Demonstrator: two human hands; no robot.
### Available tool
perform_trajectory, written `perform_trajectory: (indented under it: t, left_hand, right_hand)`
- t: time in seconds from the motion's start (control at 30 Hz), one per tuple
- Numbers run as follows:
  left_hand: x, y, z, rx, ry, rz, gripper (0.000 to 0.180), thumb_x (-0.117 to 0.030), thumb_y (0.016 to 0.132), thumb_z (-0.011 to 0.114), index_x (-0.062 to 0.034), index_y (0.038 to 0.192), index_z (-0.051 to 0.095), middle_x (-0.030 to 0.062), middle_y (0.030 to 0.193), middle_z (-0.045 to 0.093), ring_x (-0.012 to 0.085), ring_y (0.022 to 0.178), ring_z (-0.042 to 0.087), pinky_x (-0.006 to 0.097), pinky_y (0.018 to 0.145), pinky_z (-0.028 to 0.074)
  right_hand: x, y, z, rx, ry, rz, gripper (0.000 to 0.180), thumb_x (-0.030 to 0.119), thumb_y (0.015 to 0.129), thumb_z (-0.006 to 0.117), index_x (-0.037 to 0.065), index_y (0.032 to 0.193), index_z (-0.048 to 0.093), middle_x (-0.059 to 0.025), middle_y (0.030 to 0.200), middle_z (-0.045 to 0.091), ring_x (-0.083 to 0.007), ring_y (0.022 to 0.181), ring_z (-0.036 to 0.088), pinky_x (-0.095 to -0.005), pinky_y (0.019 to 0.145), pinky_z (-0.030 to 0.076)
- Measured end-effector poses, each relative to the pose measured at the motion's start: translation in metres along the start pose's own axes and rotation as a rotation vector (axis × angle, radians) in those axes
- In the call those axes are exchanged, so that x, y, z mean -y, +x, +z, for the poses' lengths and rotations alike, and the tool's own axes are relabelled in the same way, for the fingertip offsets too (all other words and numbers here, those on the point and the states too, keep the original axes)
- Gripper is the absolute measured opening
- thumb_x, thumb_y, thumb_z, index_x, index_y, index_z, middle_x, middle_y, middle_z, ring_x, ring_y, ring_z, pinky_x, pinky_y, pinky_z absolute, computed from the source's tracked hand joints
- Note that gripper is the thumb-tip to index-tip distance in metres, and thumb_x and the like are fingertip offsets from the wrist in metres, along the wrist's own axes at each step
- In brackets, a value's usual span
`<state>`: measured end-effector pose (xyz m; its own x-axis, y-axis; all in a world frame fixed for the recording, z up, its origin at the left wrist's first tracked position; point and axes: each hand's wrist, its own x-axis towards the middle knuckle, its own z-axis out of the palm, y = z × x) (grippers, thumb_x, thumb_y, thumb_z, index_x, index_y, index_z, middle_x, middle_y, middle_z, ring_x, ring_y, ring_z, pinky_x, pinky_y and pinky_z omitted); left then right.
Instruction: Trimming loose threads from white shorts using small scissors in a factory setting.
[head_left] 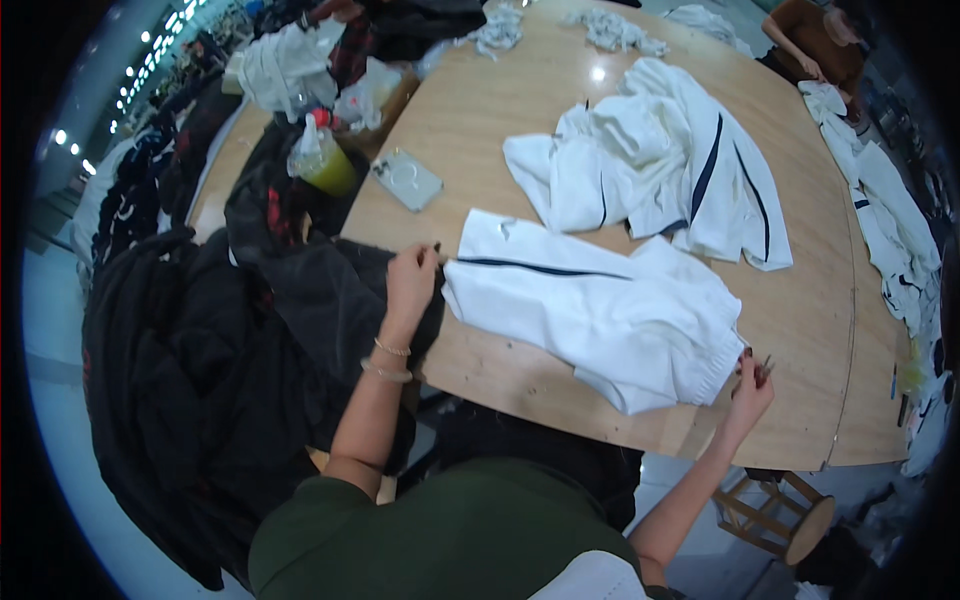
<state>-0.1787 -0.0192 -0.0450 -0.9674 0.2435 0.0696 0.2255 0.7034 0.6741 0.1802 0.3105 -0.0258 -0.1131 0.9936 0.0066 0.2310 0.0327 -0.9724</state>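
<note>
White trousers (590, 300) with a dark side stripe lie flat across the table in front of me, leg hem to the left and gathered waistband to the right. At the hem corner, my left hand (408, 290) is closed in a pinch; what its fingertips hold is too small to make out. My right hand (750, 398) is beside the waistband, closed round a small pointed tool that looks like thread snips (767, 368). Beyond the trousers lies a heap of white garments (650, 150) with dark stripes.
A phone (407, 180) lies on the wooden table (480, 110), left of the heap. Dark clothing (200, 350) is piled at my left, with a bag of yellow-green drink (325, 165) behind it. A wooden stool (805, 530) stands lower right. Another person (825, 45) handles white garments at far right.
</note>
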Motion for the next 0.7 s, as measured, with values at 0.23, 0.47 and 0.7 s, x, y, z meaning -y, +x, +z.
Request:
perform_trajectory:
  t: [0.23,0.47,0.7]
  left_hand:
    - [-0.028,-0.001,-0.003,0.180,-0.120,-0.070,0.022,-0.012,0.088,0.055,0.0032,0.100,0.066,0.0101,0.076,0.067,0.0124,0.062,0.063,0.024,0.057,0.050]
    - [-0.034,0.003,0.003,0.315,0.304,-0.012,0.032,-0.033,0.077,0.067,-0.0035,0.089,0.069,0.0181,0.078,0.066,0.0319,0.080,0.065,0.038,0.070,0.050]
    - [-0.026,0.010,0.026,0.047,-0.374,0.081,0.011,-0.011,0.085,0.061,0.0003,0.086,0.061,0.0025,0.068,0.058,0.0096,0.061,0.051,0.024,0.057,0.041]
  right_hand:
    - [0.020,-0.005,-0.009,0.058,0.111,0.180,0.022,0.025,0.089,0.062,0.005,0.078,0.062,0.0054,0.066,0.052,-0.0007,0.045,0.027,-0.0217,0.041,0.018]
    - [0.022,0.005,0.007,0.336,0.077,0.274,0.021,0.021,0.085,0.065,0.005,0.097,0.062,0.0011,0.086,0.062,-0.0059,0.073,0.057,-0.0212,0.062,0.045]
    - [0.036,-0.001,0.003,0.189,0.232,0.186,0.004,0.008,0.083,0.062,0.005,0.086,0.061,0.0064,0.076,0.057,-0.0009,0.060,0.042,-0.0163,0.053,0.030]
